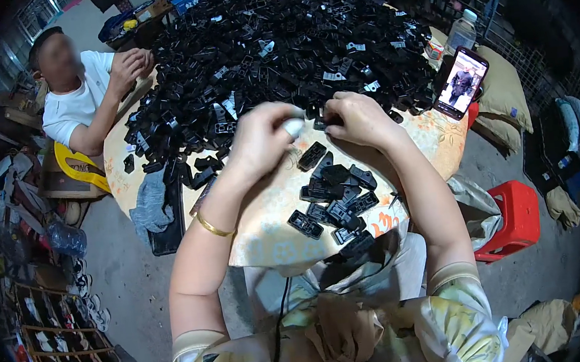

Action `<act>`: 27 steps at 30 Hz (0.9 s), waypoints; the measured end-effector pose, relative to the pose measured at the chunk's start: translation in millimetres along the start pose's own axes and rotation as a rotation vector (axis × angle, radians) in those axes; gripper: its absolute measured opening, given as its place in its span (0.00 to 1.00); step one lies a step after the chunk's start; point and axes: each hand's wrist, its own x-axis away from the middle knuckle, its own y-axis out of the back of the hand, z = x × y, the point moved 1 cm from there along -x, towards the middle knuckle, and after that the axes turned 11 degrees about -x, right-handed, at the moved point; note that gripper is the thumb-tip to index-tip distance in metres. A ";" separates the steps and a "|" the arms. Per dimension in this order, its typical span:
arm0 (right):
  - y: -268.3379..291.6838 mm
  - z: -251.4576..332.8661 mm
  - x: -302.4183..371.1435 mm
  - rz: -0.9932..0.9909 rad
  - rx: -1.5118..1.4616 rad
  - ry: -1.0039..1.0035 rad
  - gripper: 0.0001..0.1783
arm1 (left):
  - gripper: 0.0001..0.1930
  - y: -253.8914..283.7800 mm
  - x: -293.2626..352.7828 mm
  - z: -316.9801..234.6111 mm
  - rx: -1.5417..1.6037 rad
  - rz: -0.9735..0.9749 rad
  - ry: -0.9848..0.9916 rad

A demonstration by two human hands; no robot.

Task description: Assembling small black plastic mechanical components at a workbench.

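Observation:
My left hand, slightly blurred, is closed with its fingers curled near the front of the pile. A white covering shows at its thumb; whatever the fingers may hold is hidden. Just across from it, my right hand pinches a small black plastic part at the table. Between my forearms lies a small heap of black plastic parts, some like rectangular frames. Beyond both hands spreads a large pile of black plastic parts, with shiny metal pieces among them.
A patterned tablecloth covers the round table. A phone and a clear bottle stand at the right. Another person sits at the left, hands by the pile. A grey cloth hangs at the left edge; a red stool stands right.

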 end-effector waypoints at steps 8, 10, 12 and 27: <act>1.0 1.9 -2.5 -0.110 -0.079 0.087 0.08 | 0.14 15.6 -57.5 16.8 -0.564 -0.099 -0.160; 4.8 0.7 -4.0 -0.203 -0.125 0.125 0.08 | 0.20 1.8 -74.3 13.5 -0.662 -0.008 -0.312; 8.0 -1.5 -5.7 -0.327 -0.270 0.094 0.08 | 0.19 -9.5 -86.0 16.7 -0.704 0.056 -0.413; -0.1 14.4 -9.9 -0.314 -1.069 0.049 0.16 | 0.16 -10.1 -25.3 -0.8 0.979 0.093 0.483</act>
